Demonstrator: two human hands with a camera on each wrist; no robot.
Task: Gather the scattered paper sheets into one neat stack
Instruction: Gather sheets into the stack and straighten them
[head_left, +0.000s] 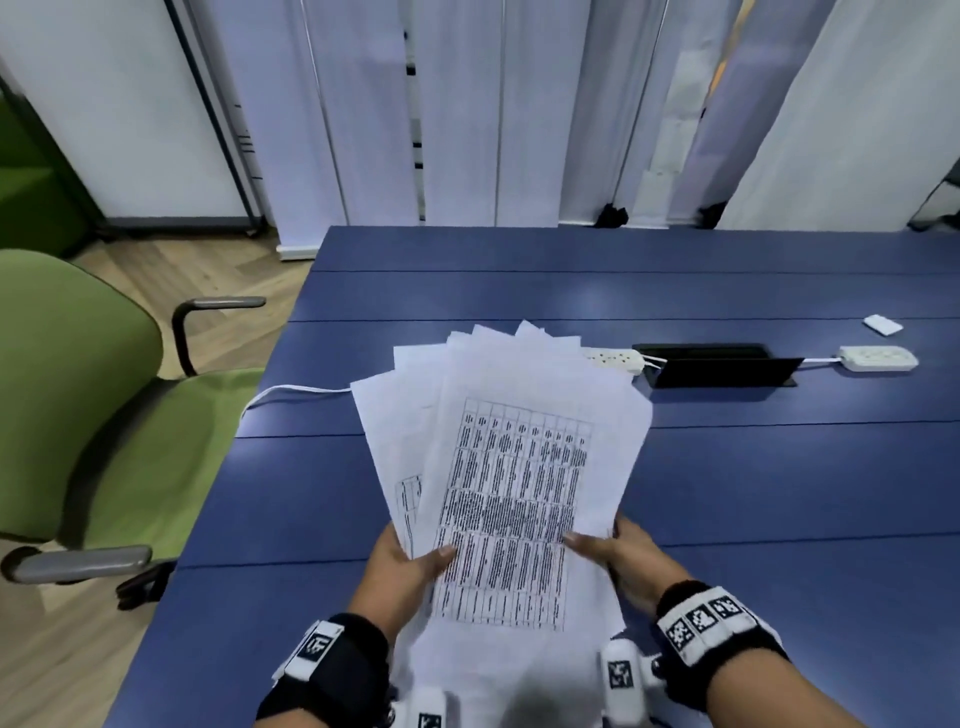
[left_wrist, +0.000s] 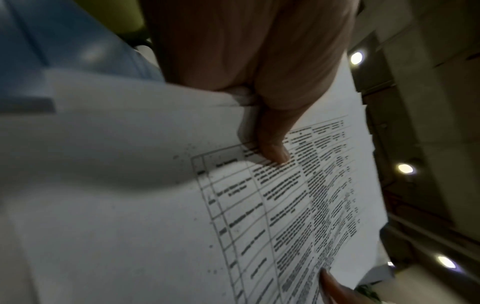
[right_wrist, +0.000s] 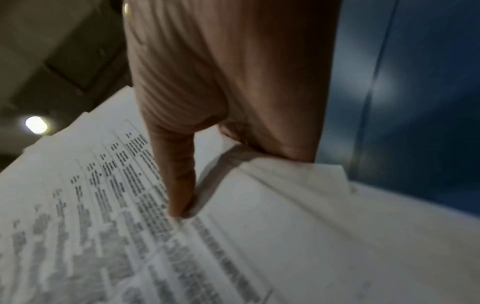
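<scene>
I hold a fanned bundle of white paper sheets (head_left: 514, 467) above the blue table (head_left: 779, 493), its top sheet printed with a dense table. My left hand (head_left: 410, 566) grips the bundle's left edge, thumb on top (left_wrist: 272, 152) and fingers hidden underneath. At the right edge my right hand (head_left: 618, 556) pinches the sheets (right_wrist: 259, 236), its thumb (right_wrist: 179, 185) pressed on the printed page. The sheets' far corners splay out unevenly. The papers (left_wrist: 130, 185) fill both wrist views.
A white power strip (head_left: 615, 359) with its cord lies just beyond the papers, beside a black cable box (head_left: 719, 366). A second power strip (head_left: 878, 358) and a small white card (head_left: 882, 324) sit far right. A green chair (head_left: 78, 415) stands at the table's left edge.
</scene>
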